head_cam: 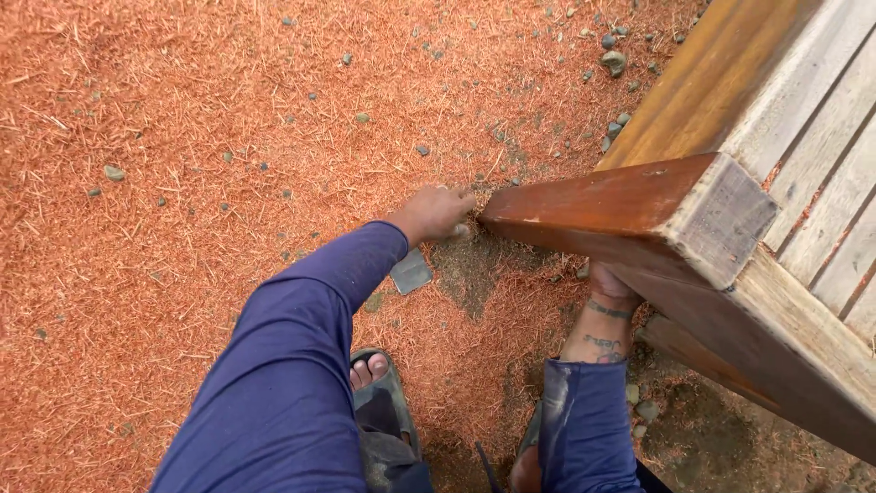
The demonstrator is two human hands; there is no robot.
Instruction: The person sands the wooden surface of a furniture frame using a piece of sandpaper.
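Down low, left hand (pixel 436 213) beside beam end (pixel 497 215).

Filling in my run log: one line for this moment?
left hand: at wooden leg foot | right hand: under leg, partly hidden | ground: red sawdust

Open ground (pixel 182 137) leftward (wooden beam (pixel 620 205) blocks right).

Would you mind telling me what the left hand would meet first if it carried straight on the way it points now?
Most likely the lower end of the wooden beam: the left hand points right toward it, fingertips almost touching it above the sawdust-covered ground. Depth is uncertain.
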